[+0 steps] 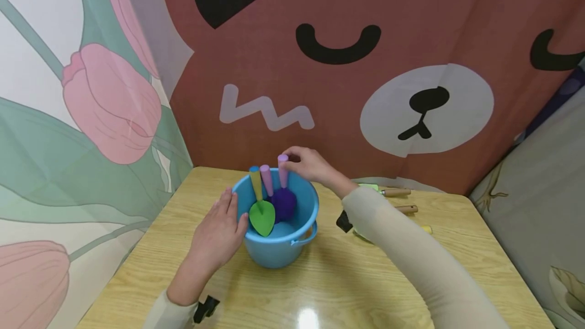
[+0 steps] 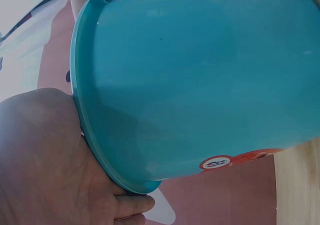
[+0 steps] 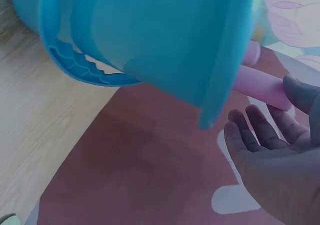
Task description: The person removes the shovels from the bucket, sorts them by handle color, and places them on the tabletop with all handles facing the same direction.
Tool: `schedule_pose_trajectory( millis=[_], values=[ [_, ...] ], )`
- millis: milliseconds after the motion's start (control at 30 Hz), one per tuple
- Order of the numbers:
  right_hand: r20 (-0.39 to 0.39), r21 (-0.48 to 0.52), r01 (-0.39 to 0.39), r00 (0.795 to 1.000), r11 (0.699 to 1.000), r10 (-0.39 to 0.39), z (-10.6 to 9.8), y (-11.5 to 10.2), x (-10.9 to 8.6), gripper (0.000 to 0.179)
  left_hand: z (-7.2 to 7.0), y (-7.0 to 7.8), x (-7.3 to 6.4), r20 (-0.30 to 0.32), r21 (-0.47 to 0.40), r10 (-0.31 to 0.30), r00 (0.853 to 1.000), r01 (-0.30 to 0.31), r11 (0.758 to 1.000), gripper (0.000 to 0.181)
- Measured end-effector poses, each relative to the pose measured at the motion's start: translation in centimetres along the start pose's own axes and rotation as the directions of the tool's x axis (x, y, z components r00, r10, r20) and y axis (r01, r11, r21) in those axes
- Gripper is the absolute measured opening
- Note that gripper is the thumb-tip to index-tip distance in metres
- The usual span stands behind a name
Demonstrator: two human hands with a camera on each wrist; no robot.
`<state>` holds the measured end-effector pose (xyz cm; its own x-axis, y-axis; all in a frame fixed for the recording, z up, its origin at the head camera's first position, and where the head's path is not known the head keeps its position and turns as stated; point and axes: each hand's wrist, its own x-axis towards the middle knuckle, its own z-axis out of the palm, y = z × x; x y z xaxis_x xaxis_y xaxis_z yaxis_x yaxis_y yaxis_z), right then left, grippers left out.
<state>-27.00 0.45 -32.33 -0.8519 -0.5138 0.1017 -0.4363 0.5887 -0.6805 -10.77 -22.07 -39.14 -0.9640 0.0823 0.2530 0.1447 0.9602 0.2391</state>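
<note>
- A wood-grain table [image 1: 356, 283], pale yellow, with a bright glare spot [image 1: 308, 317] low in the head view.
- Behind it, a brown cloth [image 1: 338, 85] printed with a bear's face — curved black eyes, white muzzle, pale zigzag.
- On the left, a cloth [image 1: 111, 105] of pink tulips — and green leaves.
- On the right, a greyish cloth [image 1: 544, 182] with brown printed motifs.

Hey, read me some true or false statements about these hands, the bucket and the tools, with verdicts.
1. The right hand pinches a pink handle. True.
2. A green trowel is inside the blue bucket. True.
3. The bucket lies on its side. False: it stands upright on the table.
4. The left hand holds the trowel. False: it is against the bucket's rim.
5. A wooden handle lies outside the bucket. True.
</note>
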Motion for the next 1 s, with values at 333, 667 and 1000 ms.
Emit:
schedule_pose_trajectory(
  millis=[333,667,1000],
  values=[
    [-0.079,0.169,0.002,0.997,0.986,0.011,-1.6,-0.2,-0.7,0.041,0.0,0.2,0.1,-0.009,-0.003,-0.002,1.000,0.002,1.000,0.067],
    [-0.141,0.361,0.024,0.990,0.932,0.029,-2.1,-0.3,-1.4,0.044,0.0,0.2,0.1,-0.002,-0.008,-0.010,1.000,0.010,1.000,0.068],
    [-0.129,0.635,0.089,0.992,0.767,-0.008,-2.1,-1.3,-2.0,0.043,-0.1,0.2,0.0,-0.008,-0.007,-0.007,1.000,0.007,1.000,0.067]
  ],
)
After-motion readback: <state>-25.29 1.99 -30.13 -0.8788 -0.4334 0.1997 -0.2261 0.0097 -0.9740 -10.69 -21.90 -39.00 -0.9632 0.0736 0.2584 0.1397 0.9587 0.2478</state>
